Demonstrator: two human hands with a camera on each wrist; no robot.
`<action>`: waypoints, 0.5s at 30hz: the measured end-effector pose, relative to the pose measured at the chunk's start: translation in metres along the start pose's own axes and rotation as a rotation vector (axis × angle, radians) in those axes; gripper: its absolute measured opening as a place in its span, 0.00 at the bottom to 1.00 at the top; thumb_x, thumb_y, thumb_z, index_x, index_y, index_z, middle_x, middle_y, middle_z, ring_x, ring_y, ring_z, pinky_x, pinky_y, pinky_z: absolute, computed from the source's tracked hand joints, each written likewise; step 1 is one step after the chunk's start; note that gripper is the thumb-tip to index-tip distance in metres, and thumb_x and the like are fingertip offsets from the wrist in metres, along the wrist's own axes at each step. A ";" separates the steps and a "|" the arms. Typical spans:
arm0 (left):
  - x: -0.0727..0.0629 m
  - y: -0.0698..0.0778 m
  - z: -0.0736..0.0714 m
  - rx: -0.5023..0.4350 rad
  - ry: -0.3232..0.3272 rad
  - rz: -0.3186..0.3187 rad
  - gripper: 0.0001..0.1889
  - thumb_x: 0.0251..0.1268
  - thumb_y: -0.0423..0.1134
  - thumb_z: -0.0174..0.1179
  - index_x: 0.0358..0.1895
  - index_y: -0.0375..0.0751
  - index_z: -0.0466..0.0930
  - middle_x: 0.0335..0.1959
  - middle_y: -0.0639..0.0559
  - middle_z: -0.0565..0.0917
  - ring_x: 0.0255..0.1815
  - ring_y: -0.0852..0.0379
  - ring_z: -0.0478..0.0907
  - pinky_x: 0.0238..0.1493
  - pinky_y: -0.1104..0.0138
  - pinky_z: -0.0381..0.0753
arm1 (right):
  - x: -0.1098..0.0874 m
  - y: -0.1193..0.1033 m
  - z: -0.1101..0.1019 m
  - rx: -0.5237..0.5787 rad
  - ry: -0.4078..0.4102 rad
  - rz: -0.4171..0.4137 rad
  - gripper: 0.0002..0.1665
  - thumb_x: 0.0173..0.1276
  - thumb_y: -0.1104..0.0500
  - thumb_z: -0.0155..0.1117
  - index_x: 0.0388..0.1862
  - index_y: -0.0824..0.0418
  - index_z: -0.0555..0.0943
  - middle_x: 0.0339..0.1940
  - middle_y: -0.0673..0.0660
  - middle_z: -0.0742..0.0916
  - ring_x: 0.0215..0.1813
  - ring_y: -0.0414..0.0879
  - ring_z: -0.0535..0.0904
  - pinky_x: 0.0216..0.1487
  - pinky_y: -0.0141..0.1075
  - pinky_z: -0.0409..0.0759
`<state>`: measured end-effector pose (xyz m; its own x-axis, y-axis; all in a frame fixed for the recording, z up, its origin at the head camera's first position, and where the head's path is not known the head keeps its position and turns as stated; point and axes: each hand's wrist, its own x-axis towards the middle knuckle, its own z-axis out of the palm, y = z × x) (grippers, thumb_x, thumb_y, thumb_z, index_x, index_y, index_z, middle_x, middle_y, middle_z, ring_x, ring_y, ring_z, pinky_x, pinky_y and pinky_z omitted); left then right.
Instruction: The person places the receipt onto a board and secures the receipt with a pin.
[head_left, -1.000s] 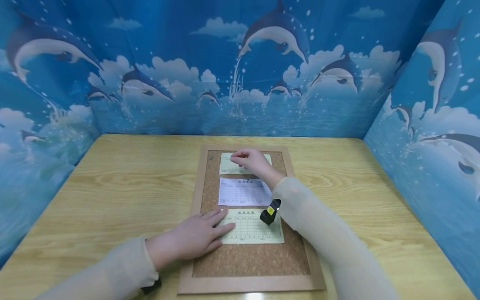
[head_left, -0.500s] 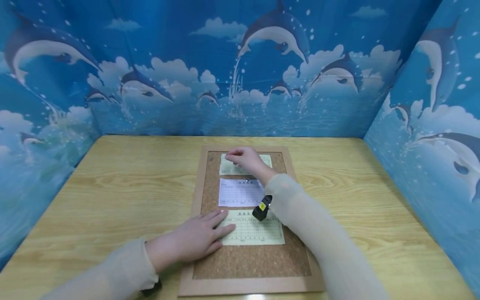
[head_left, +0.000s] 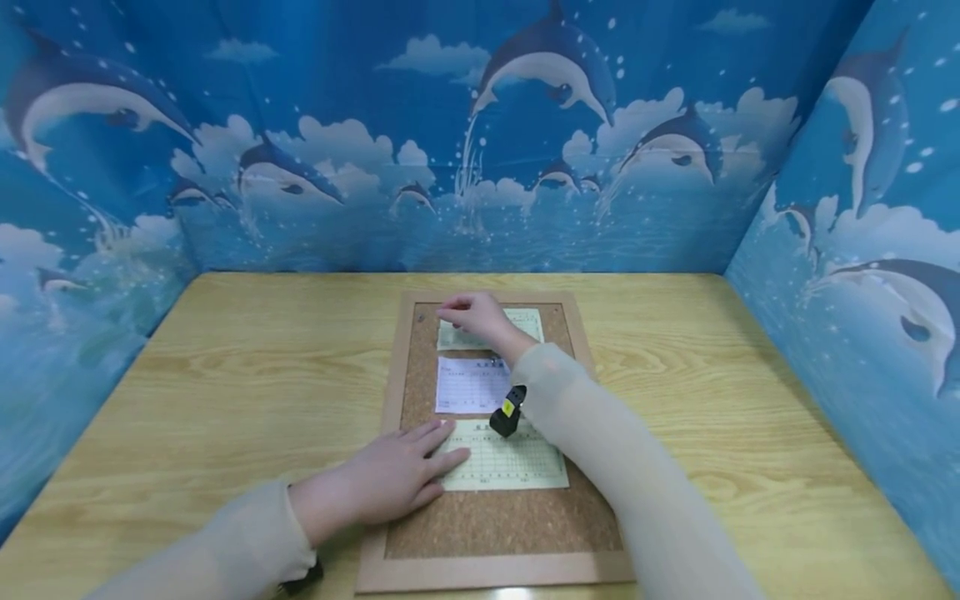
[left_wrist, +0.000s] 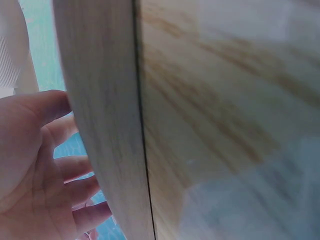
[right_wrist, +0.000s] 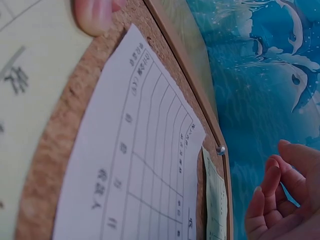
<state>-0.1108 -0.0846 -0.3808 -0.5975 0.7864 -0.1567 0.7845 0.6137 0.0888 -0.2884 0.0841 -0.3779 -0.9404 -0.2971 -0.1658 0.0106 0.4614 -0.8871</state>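
A cork board (head_left: 510,525) with a wooden frame lies on the table, bearing three paper slips in a column. My left hand (head_left: 386,475) rests spread on its left side, fingertips on the lower green slip (head_left: 517,467). Over the upper green slip (head_left: 525,321) is my right hand (head_left: 476,317), thumb and fingers bent, nothing visible between them. Just left of its fingertips a small silvery pushpin (right_wrist: 221,150) stands in the cork in the right wrist view. The middle purplish-white slip (head_left: 468,387) is partly covered by my right arm; a pin (head_left: 493,362) shows at its top edge.
The wood-grain table (head_left: 285,358) extends on both sides of the board. A blue dolphin-print curtain (head_left: 330,217) stands behind and at the sides. Another small pin (head_left: 557,311) is at the board's upper right corner. Each wrist wears a black strapped camera (head_left: 507,412).
My right hand and forearm have shifted left across the upper slip, towards the pushpin at the board's upper left corner. The left hand has stayed in place.
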 end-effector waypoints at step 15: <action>-0.001 0.000 0.001 -0.034 -0.023 -0.022 0.26 0.70 0.53 0.47 0.70 0.54 0.62 0.71 0.41 0.58 0.70 0.44 0.56 0.60 0.49 0.65 | 0.015 -0.001 0.011 -0.051 0.009 -0.003 0.14 0.67 0.54 0.61 0.46 0.59 0.83 0.42 0.55 0.84 0.43 0.48 0.78 0.42 0.38 0.76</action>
<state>-0.1105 -0.0853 -0.3820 -0.6100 0.7714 -0.1810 0.7653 0.6328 0.1180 -0.2983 0.0697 -0.3842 -0.9435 -0.2906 -0.1591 -0.0092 0.5031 -0.8642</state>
